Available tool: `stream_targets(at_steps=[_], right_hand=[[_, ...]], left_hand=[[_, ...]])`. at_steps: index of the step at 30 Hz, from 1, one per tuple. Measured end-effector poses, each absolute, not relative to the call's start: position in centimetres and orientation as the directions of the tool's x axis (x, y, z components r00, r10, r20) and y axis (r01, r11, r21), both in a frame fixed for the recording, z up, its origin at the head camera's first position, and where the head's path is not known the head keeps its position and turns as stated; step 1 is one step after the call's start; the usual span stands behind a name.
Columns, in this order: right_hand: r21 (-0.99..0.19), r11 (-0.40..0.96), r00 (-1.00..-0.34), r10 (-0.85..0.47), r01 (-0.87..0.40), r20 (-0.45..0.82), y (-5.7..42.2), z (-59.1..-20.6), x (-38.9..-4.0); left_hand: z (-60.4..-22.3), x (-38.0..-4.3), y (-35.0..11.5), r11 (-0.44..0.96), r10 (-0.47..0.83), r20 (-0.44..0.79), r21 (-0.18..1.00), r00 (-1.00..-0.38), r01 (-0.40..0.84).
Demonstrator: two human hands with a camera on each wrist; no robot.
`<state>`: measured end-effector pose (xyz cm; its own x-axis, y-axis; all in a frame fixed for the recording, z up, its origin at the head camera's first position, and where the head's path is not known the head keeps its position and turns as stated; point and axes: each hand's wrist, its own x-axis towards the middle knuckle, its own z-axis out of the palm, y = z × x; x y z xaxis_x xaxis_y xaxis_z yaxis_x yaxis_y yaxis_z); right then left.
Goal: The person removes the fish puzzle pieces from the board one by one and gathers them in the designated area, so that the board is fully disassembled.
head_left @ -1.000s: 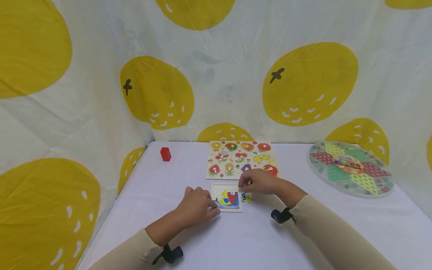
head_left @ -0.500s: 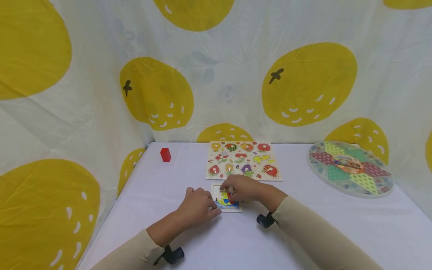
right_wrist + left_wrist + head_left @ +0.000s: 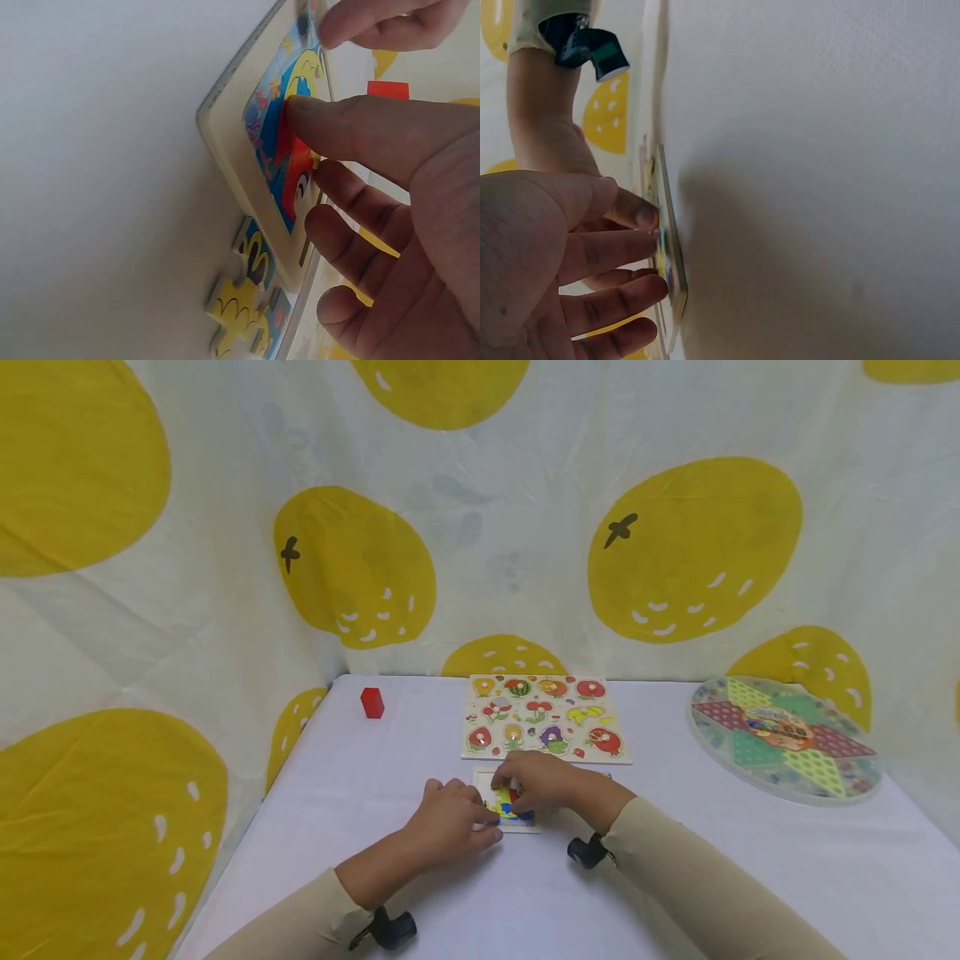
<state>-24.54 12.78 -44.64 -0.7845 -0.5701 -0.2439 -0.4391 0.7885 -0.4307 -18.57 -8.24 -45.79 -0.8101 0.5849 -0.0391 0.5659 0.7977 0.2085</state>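
Note:
A small jigsaw tray (image 3: 217, 142) with a pale wooden frame lies on the white table between the hands; its picture shows red, yellow and blue shapes. My right hand (image 3: 540, 779) bends over it from the right, thumb and fingers closed around a puzzle piece (image 3: 285, 135) in the picture, most of that piece hidden by the thumb. At the tray's left edge, my left hand (image 3: 447, 822) reaches in with extended fingertips touching the frame. Several loose puzzle pieces (image 3: 236, 304), yellow and blue, lie just outside the tray on its right, mostly covered by my right hand in the head view.
Behind the tray lies a larger fruit peg puzzle board (image 3: 535, 739). A round Chinese checkers board (image 3: 780, 727) lies at the back right, and a red block (image 3: 372, 702) stands at the back left. A fruit-print curtain (image 3: 510, 585) hangs behind the table.
My right hand has moved left from the loose pieces at the tray's right edge to over the picture. My left hand has stayed at the left edge, shifting slightly inward.

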Motion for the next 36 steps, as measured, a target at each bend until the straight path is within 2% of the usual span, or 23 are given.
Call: stream_targets(at_steps=[8, 19, 36], right_hand=[[-0.458, 0.784, -0.786, -0.565, -0.419, -0.249, 12.8, -44.7, -24.7], [-0.492, 0.786, -0.797, -0.543, -0.373, -0.264, 13.0, -45.0, -25.0], [-0.569, 0.736, -0.784, -0.574, -0.368, -0.235, 13.8, -45.8, -25.5]], left_hand=[[-46.1, -18.2, -7.7, 0.791, 0.6, -0.032, 0.172, -0.799, 0.587], [-45.5, -18.2, -7.3, 0.792, 0.6, -0.057, 0.187, -0.798, 0.581], [-45.2, -18.2, -7.3, 0.79, 0.607, -0.076, 0.169, -0.791, 0.59]])
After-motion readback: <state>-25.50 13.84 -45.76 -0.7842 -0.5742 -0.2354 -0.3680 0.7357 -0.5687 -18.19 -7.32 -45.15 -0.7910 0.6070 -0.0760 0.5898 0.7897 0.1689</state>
